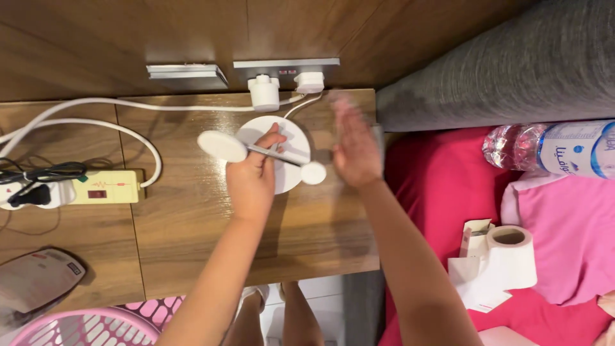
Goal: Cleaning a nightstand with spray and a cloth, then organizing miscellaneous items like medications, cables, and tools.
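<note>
My left hand (pixel 251 181) grips the thin arm of a small white desk lamp (pixel 221 145), whose round head sticks out to the left and whose round base (pixel 291 144) rests on the wooden table (pixel 192 224). A white joint knob (pixel 313 173) sits at the arm's right end. My right hand (pixel 353 148) hovers just right of the lamp, fingers apart and blurred, holding nothing.
A wall socket strip (pixel 287 64) holds two white plugs (pixel 264 93) with cords running left. A yellow power strip (pixel 106 187) lies at the left. A pink basket (pixel 90 327) is below. On the red bed lie a water bottle (pixel 557 148) and a toilet roll (pixel 512 253).
</note>
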